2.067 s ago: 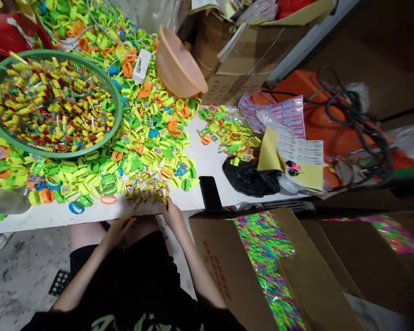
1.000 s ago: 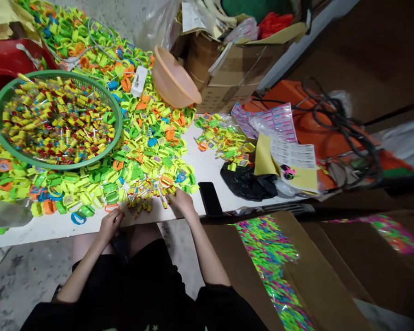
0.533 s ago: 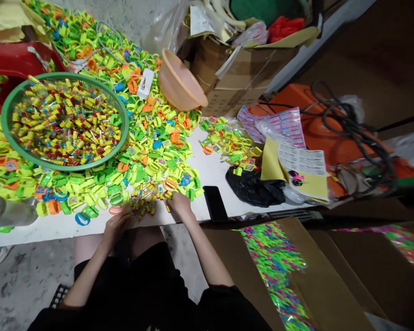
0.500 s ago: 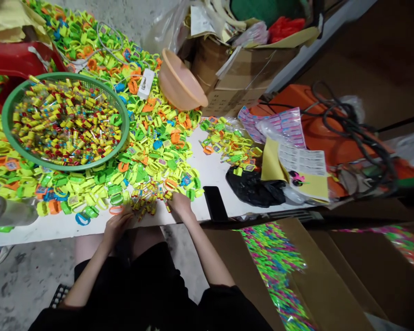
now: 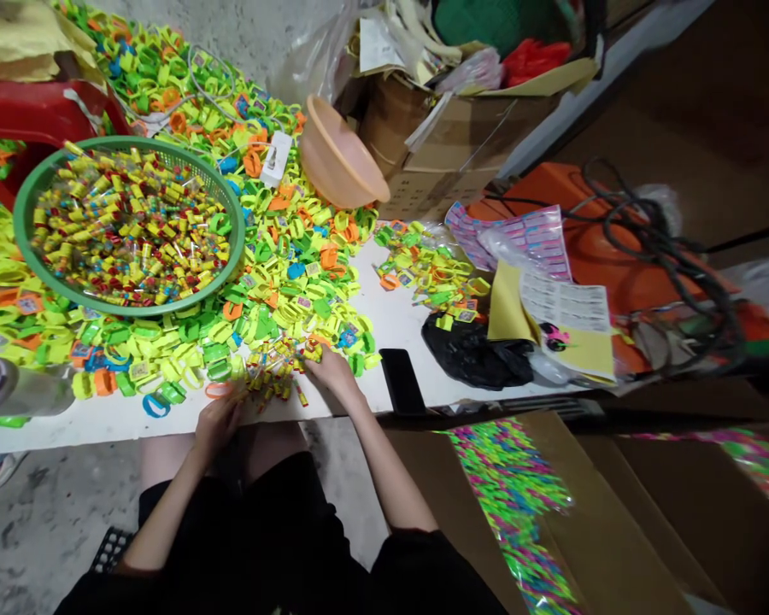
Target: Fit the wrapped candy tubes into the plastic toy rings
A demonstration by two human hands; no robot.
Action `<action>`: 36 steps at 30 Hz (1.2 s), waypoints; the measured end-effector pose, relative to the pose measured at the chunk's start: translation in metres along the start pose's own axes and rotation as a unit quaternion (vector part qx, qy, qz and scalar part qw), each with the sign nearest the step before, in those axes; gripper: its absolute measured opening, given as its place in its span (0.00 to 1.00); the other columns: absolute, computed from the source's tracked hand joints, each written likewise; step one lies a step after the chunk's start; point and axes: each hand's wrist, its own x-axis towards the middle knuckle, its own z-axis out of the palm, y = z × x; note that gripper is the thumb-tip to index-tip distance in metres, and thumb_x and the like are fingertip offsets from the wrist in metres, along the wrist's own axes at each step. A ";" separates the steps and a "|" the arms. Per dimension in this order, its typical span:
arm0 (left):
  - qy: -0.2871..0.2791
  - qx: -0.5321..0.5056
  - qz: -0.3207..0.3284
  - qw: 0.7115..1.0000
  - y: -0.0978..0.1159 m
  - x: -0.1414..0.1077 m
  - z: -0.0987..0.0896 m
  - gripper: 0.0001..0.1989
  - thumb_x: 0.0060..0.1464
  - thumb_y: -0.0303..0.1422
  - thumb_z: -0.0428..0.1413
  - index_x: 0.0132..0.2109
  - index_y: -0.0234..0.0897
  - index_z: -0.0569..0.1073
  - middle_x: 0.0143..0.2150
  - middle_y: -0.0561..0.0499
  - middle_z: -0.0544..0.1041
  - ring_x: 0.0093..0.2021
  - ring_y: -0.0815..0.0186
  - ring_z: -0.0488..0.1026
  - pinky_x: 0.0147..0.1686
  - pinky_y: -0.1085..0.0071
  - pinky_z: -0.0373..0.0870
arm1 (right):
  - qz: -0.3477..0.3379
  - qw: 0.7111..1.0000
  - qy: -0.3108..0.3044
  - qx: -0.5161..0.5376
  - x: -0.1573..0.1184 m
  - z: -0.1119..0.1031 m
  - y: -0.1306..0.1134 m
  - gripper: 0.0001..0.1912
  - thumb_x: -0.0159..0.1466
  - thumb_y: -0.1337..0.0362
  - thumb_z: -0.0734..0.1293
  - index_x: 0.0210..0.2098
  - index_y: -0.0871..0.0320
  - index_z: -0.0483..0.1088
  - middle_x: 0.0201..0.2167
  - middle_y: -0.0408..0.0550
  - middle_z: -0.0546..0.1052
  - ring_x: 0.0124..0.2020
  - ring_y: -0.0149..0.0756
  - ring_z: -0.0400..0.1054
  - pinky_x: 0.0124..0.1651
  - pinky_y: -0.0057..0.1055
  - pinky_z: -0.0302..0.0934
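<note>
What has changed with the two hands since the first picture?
The right hand moved forward, beside the small tubes. The left hand moved forward from over the lap to the table's near edge. Whether either took hold of or released something is unclear. The green basket, phone and peach bowl stayed in place.

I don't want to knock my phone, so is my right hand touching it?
Apart. The head view shows a strip of bare white tabletop between your right hand and the phone.
</note>
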 end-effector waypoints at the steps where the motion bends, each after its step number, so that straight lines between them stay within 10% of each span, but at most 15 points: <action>1: 0.004 0.008 0.008 1.000 -0.001 0.000 0.001 0.14 0.61 0.34 0.48 0.50 0.41 0.73 0.46 0.48 0.79 0.41 0.63 0.78 0.40 0.70 0.77 | -0.011 1.000 -0.001 0.008 0.002 0.002 -0.003 0.22 0.61 0.57 0.61 0.52 0.61 0.66 0.45 0.55 0.77 0.45 0.43 0.71 0.40 0.28 0.59; 19: -0.011 0.052 0.009 0.999 0.010 0.001 -0.004 0.13 0.61 0.31 0.46 0.45 0.38 0.74 0.41 0.49 0.80 0.40 0.64 0.78 0.39 0.70 0.76 | 0.032 0.992 -0.051 0.112 0.042 0.016 -0.029 0.09 0.52 0.62 0.68 0.29 0.63 0.73 0.29 0.56 0.78 0.35 0.45 0.73 0.32 0.29 0.60; 27: -0.012 0.071 -0.022 0.997 0.010 0.000 -0.004 0.14 0.62 0.33 0.45 0.42 0.36 0.75 0.38 0.46 0.80 0.36 0.63 0.78 0.37 0.70 0.75 | -0.015 0.923 -0.140 0.359 0.025 0.023 0.000 0.14 0.60 0.62 0.59 0.20 0.59 0.66 0.18 0.50 0.75 0.20 0.32 0.68 0.26 0.27 0.65; 36: -0.029 0.069 -0.043 0.996 0.011 0.002 -0.004 0.14 0.63 0.34 0.44 0.41 0.36 0.75 0.35 0.48 0.80 0.34 0.65 0.77 0.36 0.72 0.74 | -0.047 0.879 -0.091 0.465 0.016 0.039 0.005 0.09 0.56 0.62 0.64 0.23 0.58 0.64 0.16 0.43 0.71 0.18 0.30 0.65 0.26 0.27 0.63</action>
